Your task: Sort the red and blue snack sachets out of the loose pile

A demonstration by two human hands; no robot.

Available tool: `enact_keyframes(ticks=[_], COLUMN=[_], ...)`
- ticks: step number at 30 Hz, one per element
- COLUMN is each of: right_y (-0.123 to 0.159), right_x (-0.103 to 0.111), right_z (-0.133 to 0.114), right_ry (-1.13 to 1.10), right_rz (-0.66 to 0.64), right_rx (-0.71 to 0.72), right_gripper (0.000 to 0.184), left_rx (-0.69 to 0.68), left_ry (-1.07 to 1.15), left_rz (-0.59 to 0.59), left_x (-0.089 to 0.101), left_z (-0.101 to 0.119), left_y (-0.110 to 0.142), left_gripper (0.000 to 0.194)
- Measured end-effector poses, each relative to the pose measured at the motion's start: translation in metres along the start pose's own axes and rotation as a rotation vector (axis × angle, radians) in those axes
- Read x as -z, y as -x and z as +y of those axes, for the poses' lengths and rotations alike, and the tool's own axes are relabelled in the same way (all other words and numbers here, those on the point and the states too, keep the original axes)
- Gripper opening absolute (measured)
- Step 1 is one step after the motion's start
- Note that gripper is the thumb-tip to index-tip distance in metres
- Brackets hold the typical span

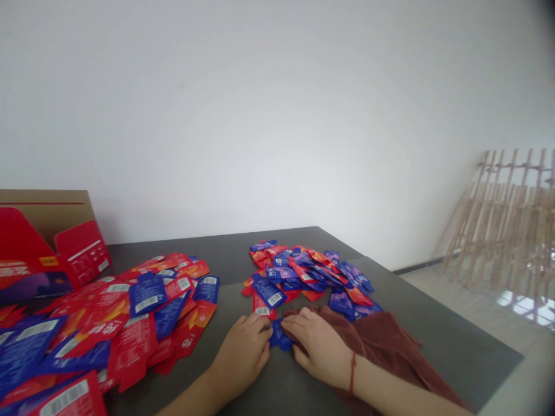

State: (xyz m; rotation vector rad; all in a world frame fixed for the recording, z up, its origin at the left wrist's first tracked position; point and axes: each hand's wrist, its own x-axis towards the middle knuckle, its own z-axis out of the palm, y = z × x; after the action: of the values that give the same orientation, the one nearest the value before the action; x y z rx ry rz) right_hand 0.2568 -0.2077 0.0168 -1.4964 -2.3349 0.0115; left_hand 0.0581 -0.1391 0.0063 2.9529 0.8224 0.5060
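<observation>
wall: plain white plaster (269, 104), filling upper frame | table: dark grey top (451, 346), lower centre to right | skirting: dark strip (418, 268) | floor: pale glossy tile (451, 294), right | wooden slat frame (503, 219), tilted, far right | light: window-shaped reflection (522, 304), lower right

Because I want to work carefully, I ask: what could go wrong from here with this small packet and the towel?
The small blue packet sits between the left hand and the right hand, so it might slip away. The brown towel touches the middle pile of packets, so moving it could drag some along. That pile and the left pile share the same red and blue colours, so they might get mixed.
</observation>
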Motion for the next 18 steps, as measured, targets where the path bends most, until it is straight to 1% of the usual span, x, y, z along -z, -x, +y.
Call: enact_keyframes(ticks=[2, 4, 5, 8, 12, 14, 16, 18], right_y=[0.009, 0.013, 0.013, 0.014, 0.021, 0.027, 0.031, 0.031], right_x=[0.004, 0.003, 0.001, -0.005, -0.002, 0.002, 0.005, 0.005], right_z=[0.01, 0.016, 0.018, 0.015, 0.002, -0.001, 0.003, 0.012], right_ry=[0.019, 0.034, 0.033, -0.016, -0.162, -0.202, -0.19, -0.14], right_rz=[0.055, 0.089, 0.097, 0.078, 0.003, -0.024, -0.008, 0.038], right_rx=[-0.092, -0.155, -0.165, -0.108, 0.104, 0.162, 0.124, 0.017], right_gripper=[0.038, 0.035, 0.034, 0.038, 0.047, 0.049, 0.047, 0.046], left_rx=[-0.007, -0.005, -0.002, 0.014, 0.017, 0.017, 0.016, 0.016], left_ry=[0.006, 0.013, 0.015, 0.022, 0.012, -0.003, -0.01, -0.009], left_rz=[-0.005, -0.004, -0.001, 0.013, -0.008, -0.025, -0.037, -0.043], left_x=[0.0, -0.001, -0.001, -0.003, -0.001, 0.0, 0.001, 0.0], left_z=[0.0, 0.0, 0.0, 0.0, 0.0, 0.001, 0.001, 0.001], left_y=[0.0, -0.001, -0.001, -0.001, -0.002, -0.003, -0.003, -0.003], left_gripper=[0.022, 0.018, 0.017, 0.02, 0.019, 0.018, 0.019, 0.018])
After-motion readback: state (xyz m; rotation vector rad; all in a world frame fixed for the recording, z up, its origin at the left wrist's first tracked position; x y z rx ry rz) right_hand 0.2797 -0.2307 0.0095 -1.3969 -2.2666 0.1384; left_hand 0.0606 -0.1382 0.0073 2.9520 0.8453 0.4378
